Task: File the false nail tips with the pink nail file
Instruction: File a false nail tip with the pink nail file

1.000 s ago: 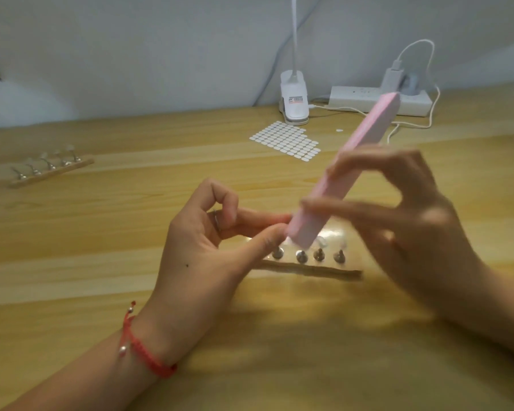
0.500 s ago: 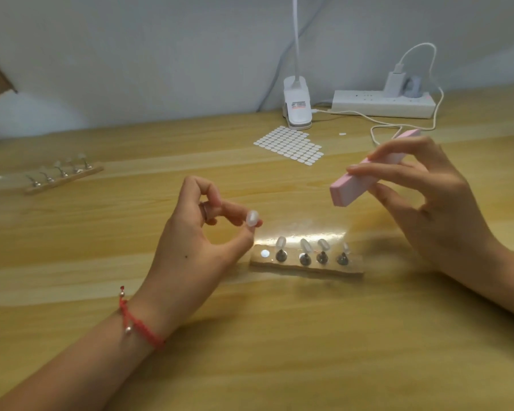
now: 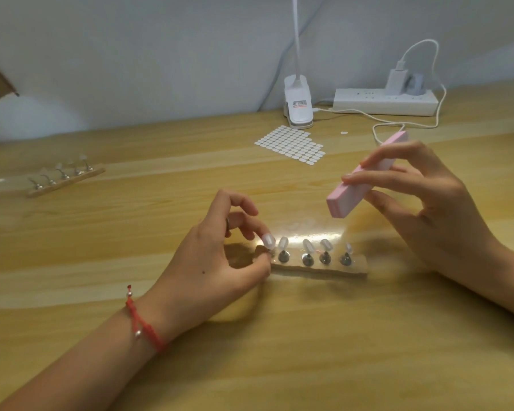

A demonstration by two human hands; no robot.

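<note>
A: What was the left hand (image 3: 217, 262) doing?

B: Its thumb and forefinger were curled in and pinched one tip (image 3: 268, 241). The other fingers were bent loosely above. The tip was at the fingertips, right at the left end of the stand (image 3: 333, 269). I could not tell whether its pin was seated in the stand.

A: And the right hand (image 3: 428, 209)?

B: It held the file (image 3: 365, 179) in the air, with the thumb underneath and the fingers curved over the top. The file's near end sloped down toward the left hand, and its far end stuck out past the fingers.

A: Was the file touching anything else?

B: No. It was apart from the left hand and above the stand.

A: Where were the other tips (image 3: 283, 242)?

B: Four stood upright in a row on the stand, just right of the left fingertips and below the right hand.

A: What else was there?

B: A red bracelet (image 3: 143, 324) was on the left wrist. A second stand (image 3: 66, 179) lay on the table (image 3: 339, 351), well to the left of the left hand. Beyond both hands were a sticker sheet (image 3: 291, 145), a lamp (image 3: 298, 105) and a power strip (image 3: 385, 101).
</note>
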